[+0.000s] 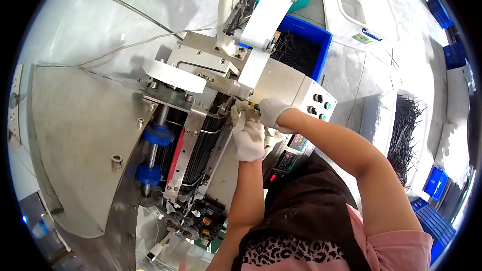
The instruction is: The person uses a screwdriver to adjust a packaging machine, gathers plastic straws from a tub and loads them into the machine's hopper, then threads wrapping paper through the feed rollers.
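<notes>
Both my hands wear pale work gloves and are close together at the metal machine [286, 83], just below the white paper strip [254, 68]. My right hand [275, 114] is closed around a slim tool [255, 106] with a yellow and dark green handle; its tip points at the machine's mechanism and its exact kind is unclear. My left hand [248, 134] is beside it, fingers bent up against the mechanism. What those fingers hold, if anything, is hidden. Left of my hands, black strips [197, 155] fill the machine's feed channel.
Blue rollers [158, 134] on a shaft stand at left, near a white disc [174, 76]. A control panel with knobs [318, 98] sits right of my hands. Beyond are a blue bin [325, 52] and a white tub [382, 120], both with black strips. Wiring [206, 221] lies below.
</notes>
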Tool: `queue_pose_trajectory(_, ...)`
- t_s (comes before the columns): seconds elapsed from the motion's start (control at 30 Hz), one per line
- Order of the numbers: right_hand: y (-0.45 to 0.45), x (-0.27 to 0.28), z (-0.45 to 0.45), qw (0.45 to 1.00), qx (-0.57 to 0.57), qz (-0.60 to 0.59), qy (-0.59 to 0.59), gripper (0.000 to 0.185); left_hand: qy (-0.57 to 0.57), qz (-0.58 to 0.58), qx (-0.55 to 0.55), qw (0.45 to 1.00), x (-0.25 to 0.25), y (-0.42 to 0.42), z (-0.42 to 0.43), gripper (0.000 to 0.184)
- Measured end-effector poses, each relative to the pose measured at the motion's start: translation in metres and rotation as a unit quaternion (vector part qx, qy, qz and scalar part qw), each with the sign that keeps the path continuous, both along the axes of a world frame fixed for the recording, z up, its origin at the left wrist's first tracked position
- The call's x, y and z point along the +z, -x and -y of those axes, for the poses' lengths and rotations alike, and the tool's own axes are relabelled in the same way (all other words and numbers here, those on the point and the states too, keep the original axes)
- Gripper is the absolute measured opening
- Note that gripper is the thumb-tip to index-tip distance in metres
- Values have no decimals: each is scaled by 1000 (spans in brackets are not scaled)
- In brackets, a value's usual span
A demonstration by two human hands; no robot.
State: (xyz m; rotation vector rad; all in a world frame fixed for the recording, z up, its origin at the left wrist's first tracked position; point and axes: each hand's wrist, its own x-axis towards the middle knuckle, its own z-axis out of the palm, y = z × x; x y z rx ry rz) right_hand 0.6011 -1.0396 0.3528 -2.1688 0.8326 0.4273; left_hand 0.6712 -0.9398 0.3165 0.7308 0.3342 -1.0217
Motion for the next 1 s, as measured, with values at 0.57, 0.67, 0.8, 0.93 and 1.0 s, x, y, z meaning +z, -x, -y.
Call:
queue_pose_trajectory(0.57, 13, 9, -18, 999, -34, -31, 2, 20, 255, -237, 61, 936, -30, -14, 15, 12)
queue_pose_trajectory(0.67, 8, 15, -13, 999, -20, -41, 12, 17, 249, -248, 69, 934, -26, -13, 11, 8)
queue_pose_trajectory(0.8, 7, 21, -5, 997, 66, -30, 31, 15, 167, -252, 108, 947, -3, -10, 11, 5)
queue_pose_trajectory(0.93, 2, 15, -9, 997, 63, -48, 10, 15, 187, -313, 152, 919, -1, -16, 6, 7)
queue_pose_trajectory(1.0, 1, 1, -12, 999, 45, -24, 14, 15, 178, -314, 144, 921, -2, -19, 4, 7)
